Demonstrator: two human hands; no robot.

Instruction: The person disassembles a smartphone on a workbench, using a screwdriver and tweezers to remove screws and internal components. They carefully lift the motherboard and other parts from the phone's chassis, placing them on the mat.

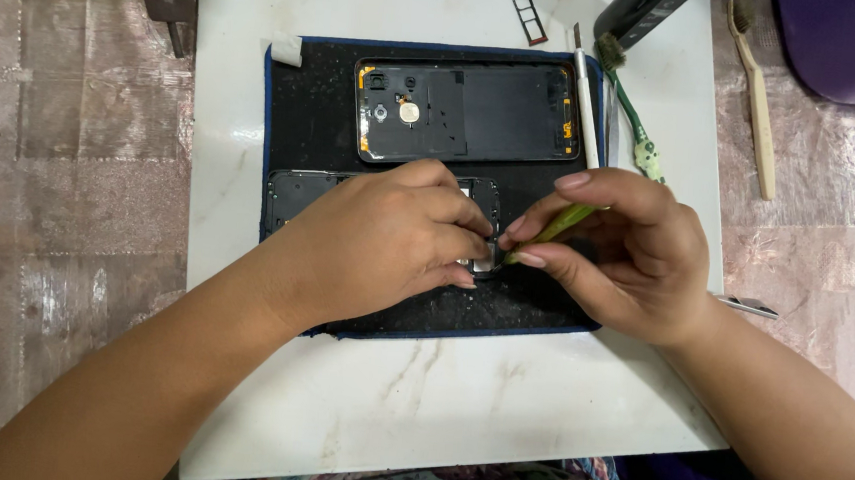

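— Two hands are at work over a dark mat (306, 111) on a white marble worktop (416, 410). What sits at the left?

— A small white scrap (286, 50) lies on the mat's far left corner. Near it, the left hand (387, 242) rests palm down on an opened phone body (295, 199), covering most of it; only the left end and a bit of the far edge show.

— How are that hand's fingers set?

— Curled down, tips pressing at the phone's right end, thumb and forefinger drawn close at a small silvery part (483, 264). Whether they grip it or only steady it, I cannot tell.

— And farther back?

— A removed back cover (467, 110), black inside with a round pale spot near its left end, lies across the far half of the mat, apart from the hands.

— The right hand?

— The right hand (627, 254) pinches a thin green tool (561, 221) between thumb and forefinger, closed firmly on it. Its tip points left and meets the phone just beside the left fingertips.

— What lies to the right?

— A small card tray (530, 19) on the far worktop, a white pen-like tool (587, 111) along the mat's right edge, a green-handled brush (632, 119) just beside it, a dark cylindrical device (644, 13) at the far edge, metal tweezers (749, 307) peeking from behind the right wrist, and a wooden toothbrush (758, 103) off the worktop, farther right.
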